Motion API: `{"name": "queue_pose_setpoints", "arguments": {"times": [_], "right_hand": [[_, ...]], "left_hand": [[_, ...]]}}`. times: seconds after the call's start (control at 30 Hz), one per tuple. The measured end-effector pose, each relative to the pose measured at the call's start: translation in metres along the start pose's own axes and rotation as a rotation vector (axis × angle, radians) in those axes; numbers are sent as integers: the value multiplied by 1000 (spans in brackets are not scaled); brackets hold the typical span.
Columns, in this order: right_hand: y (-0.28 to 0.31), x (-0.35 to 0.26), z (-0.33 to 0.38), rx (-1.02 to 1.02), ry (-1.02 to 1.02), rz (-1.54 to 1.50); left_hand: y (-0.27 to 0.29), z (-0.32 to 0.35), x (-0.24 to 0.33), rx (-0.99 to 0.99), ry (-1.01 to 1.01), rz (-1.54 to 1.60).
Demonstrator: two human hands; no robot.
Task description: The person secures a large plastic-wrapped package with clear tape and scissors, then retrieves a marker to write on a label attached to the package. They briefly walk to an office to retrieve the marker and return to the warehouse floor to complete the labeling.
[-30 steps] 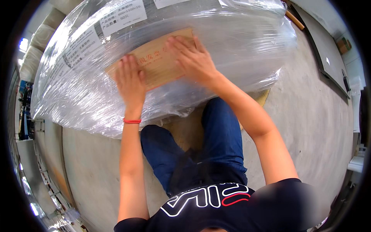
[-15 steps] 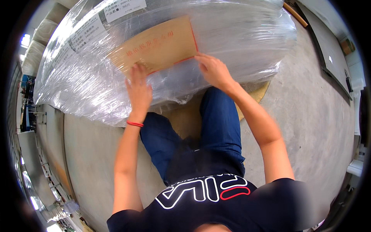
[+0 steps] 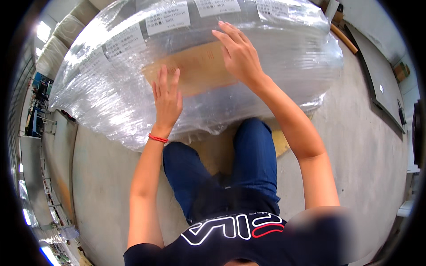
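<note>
Clear stretch film, crinkled and full of bright glints, covers the large grey load (image 3: pixel 288 62) that fills the upper part of the view. It is wrapped in many overlapping layers, pulled into long streaks on the right and gathered into loose creases along its lower edge. The person's blue-trousered legs (image 3: pixel 254 164) are just beside that edge, on the near side, above a grey concrete floor (image 3: pixel 106 190).

On the load's near face, left of its middle, lies a tan paper envelope (image 3: pixel 199 68), flat and tilted so that its right end sits higher. Its colour looks hazy, its red print is faint, and a thin reddish line runs along part of the lower edge. Whether film lies over it, I cannot tell.

The right hand (image 3: pixel 242 55) is over the envelope's right end, empty, fingers stretched out past its upper edge. The left hand (image 3: pixel 167 99) is likewise unclenched and empty, its fingers spread and its tips over the envelope's lower left part. Whether either hand presses on anything is unclear.

White printed labels (image 3: pixel 167 18) stand in a row above the envelope. A thin red band (image 3: pixel 158 138) circles the left wrist.
</note>
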State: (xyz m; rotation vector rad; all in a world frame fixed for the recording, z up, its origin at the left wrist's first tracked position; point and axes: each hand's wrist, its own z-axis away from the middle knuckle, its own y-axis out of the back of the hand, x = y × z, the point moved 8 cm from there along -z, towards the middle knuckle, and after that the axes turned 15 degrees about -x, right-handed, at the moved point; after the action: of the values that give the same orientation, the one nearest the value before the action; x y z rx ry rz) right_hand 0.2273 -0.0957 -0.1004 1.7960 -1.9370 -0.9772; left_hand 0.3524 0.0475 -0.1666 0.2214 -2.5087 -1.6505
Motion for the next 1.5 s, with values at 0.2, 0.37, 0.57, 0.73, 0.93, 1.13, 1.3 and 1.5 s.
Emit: {"name": "queue_pose_setpoints", "arguments": {"times": [0.2, 0.37, 0.57, 0.73, 0.93, 1.13, 1.3, 1.5], "right_hand": [[-25, -1, -54, -15, 45, 138], [-23, -5, -73, -78, 72, 194], [-44, 1, -63, -423, 22, 111], [-54, -4, -32, -676, -47, 41], [-60, -5, -12, -541, 30, 194], [-50, -16, -5, -355, 161, 194], [-58, -13, -3, -524, 87, 199], [-62, -10, -3, -615, 79, 229]], "left_hand": [[74, -64, -15, 271, 1, -106], [90, -95, -36, 165, 26, -167], [64, -92, -39, -132, 12, -70], [38, -74, -27, -332, -81, -200], [46, -58, 0, -156, -314, -84], [34, -47, -7, -201, -227, -33], [33, -42, -6, -148, -241, -86], [28, -46, -10, -248, -165, -34]]}}
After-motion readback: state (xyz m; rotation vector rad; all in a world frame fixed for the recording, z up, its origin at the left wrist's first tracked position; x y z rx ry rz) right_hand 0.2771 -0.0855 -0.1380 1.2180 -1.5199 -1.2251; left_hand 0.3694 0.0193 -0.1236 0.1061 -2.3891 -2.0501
